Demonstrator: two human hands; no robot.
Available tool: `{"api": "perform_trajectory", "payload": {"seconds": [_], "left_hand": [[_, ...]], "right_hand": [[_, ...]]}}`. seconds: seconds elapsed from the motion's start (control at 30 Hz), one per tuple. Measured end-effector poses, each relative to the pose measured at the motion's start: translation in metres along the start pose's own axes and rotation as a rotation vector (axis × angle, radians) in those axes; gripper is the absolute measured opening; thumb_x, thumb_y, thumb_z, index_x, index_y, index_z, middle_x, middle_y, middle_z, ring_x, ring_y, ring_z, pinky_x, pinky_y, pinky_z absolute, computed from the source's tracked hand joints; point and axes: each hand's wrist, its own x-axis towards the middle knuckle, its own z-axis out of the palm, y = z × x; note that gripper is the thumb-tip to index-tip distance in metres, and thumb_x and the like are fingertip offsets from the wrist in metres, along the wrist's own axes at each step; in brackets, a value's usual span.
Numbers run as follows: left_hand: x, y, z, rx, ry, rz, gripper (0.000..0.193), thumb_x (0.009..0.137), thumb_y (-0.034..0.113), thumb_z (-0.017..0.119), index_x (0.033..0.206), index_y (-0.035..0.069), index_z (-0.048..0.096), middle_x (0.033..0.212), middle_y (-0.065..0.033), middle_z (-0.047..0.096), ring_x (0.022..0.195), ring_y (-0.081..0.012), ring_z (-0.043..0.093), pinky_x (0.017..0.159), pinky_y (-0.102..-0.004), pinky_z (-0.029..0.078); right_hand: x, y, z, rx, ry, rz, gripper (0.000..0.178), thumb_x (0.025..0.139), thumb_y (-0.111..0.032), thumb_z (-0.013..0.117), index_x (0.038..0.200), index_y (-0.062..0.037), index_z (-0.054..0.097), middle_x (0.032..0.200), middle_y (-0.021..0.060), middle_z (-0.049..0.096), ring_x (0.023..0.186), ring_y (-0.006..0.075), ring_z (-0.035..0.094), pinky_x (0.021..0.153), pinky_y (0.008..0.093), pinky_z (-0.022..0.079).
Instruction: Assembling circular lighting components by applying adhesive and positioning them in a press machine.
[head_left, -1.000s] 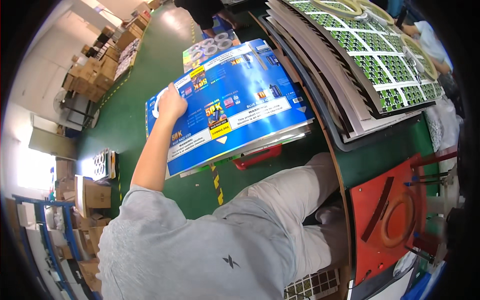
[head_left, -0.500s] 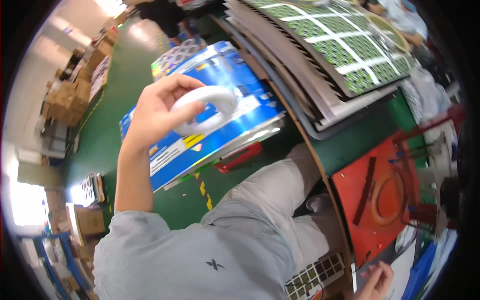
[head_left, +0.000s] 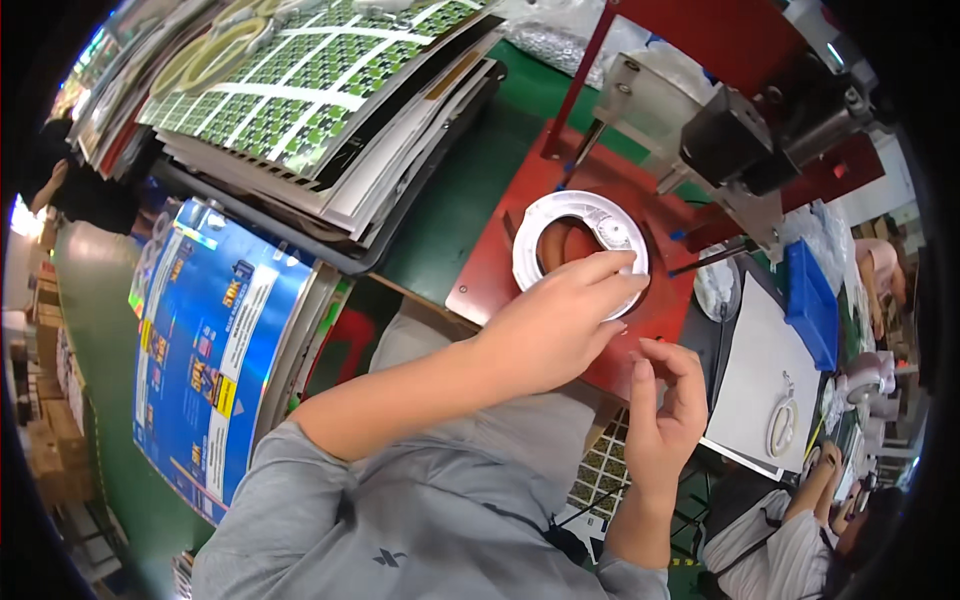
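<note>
Left hand (head_left: 553, 325) grips white ring (head_left: 612, 230); right hand (head_left: 662, 415) half-curled.

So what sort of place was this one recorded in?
Probably a small factory or assembly workshop: there is a red-framed machine beside the white ring-shaped part, a stack of green-printed sheets, and another person off to the right.

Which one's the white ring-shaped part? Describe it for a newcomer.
Find the red flat machine plate on the green tabletop. Over it, the left hand holds the white plastic ring. Unlike the pale ring on the white sheet, it has a wide band.
</note>
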Motion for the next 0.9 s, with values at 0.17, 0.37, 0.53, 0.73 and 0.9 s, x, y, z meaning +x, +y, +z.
{"api": "perform_trajectory", "payload": {"seconds": [0.17,0.37,0.53,0.73,0.9], "left_hand": [[0.015,-0.008,0.013,-0.009,0.032,0.006,0.048,0.093,-0.002,0.069,0.140,0.000,0.060,0.144,-0.0245,0.057,0.129,-0.0403,0.062,0.107,-0.0458,0.052],[0.005,-0.008,-0.020,-0.426,-0.197,-0.193,0.057,0.097,-0.014,0.051,0.153,-0.003,0.045,0.151,-0.0183,0.051,0.144,-0.0297,0.052,0.119,-0.0393,0.044],[0.016,-0.010,-0.017,-0.243,-0.201,-0.073,0.057,0.087,-0.009,0.047,0.144,-0.007,0.049,0.134,-0.0277,0.060,0.128,-0.0410,0.059,0.110,-0.0450,0.047],[0.015,0.015,-0.034,0.057,-0.114,0.094,0.046,0.086,-0.004,0.058,0.132,-0.006,0.056,0.130,-0.0249,0.063,0.117,-0.0428,0.064,0.099,-0.0463,0.054],[0.029,0.050,-0.128,0.416,0.176,0.382,0.038,0.080,-0.011,0.065,0.116,-0.001,0.072,0.110,-0.0145,0.074,0.096,-0.0260,0.073,0.082,-0.0349,0.059]], "right_hand": [[0.012,0.002,0.010,-0.165,0.110,-0.098,0.017,0.095,0.004,0.068,0.112,0.0017,0.069,0.110,0.0156,0.068,0.100,0.0282,0.065,0.086,0.0364,0.053],[0.028,0.014,0.031,-0.266,-0.017,-0.271,0.031,0.089,0.000,0.070,0.120,-0.0020,0.067,0.124,0.0150,0.065,0.119,0.0368,0.059,0.103,0.0474,0.044],[0.028,0.016,0.035,-0.458,-0.146,-0.307,0.044,0.088,-0.014,0.074,0.130,-0.0056,0.067,0.139,0.0140,0.059,0.137,0.0381,0.051,0.114,0.0522,0.033],[0.032,0.023,0.019,-0.486,-0.207,-0.303,0.040,0.084,-0.012,0.077,0.123,-0.0058,0.070,0.132,0.0131,0.062,0.134,0.0364,0.052,0.116,0.0532,0.032],[0.035,0.020,0.015,-0.463,-0.264,-0.273,0.040,0.087,-0.001,0.071,0.127,-0.0066,0.072,0.137,0.0124,0.064,0.140,0.0333,0.053,0.120,0.0536,0.033]]}}
